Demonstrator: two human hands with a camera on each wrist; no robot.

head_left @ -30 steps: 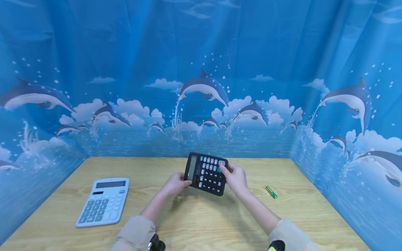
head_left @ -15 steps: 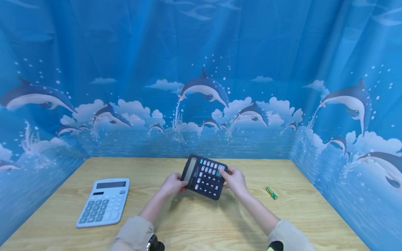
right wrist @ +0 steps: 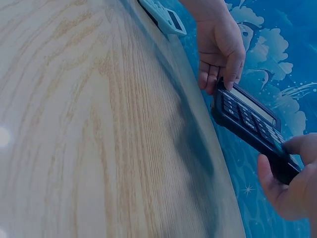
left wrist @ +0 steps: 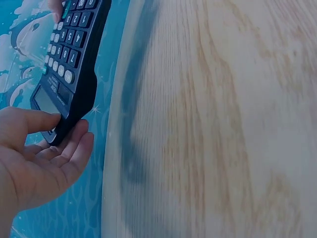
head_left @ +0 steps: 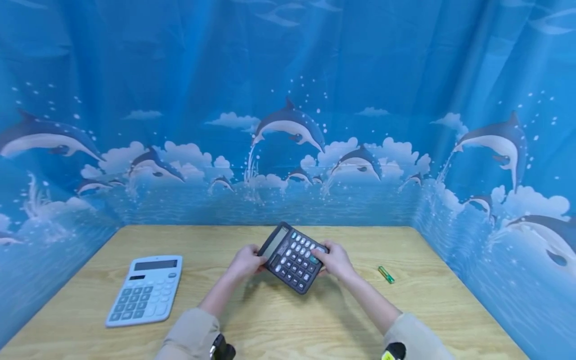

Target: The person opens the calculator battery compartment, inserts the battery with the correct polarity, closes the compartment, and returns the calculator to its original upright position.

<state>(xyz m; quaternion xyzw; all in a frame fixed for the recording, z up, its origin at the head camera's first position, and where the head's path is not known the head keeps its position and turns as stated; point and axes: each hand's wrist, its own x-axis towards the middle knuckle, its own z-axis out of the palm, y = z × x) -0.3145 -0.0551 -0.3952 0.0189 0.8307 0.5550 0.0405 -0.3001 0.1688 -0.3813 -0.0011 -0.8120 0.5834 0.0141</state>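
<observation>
A black calculator (head_left: 294, 260) is held above the table between both hands, tilted, its keys facing up. My left hand (head_left: 246, 262) pinches the display end, thumb on the front and fingers beneath; the left wrist view shows this grip on the calculator (left wrist: 69, 64) closely. At the opposite end my right hand (head_left: 335, 260) grips the key side, its thumb lying over the keys near the green one. In the right wrist view the right hand (right wrist: 292, 183) has its thumb on top and a finger under the body.
A white calculator (head_left: 145, 290) lies on the wooden table (head_left: 351, 325) at the left. To the right rests a green battery (head_left: 386, 274). Behind and along the sides hangs a blue curtain (head_left: 288, 60) printed with dolphins.
Both hands have turned the black calculator clockwise, its key end swinging lower toward the person. The grips stay the same. The white calculator and battery rest where they were.
</observation>
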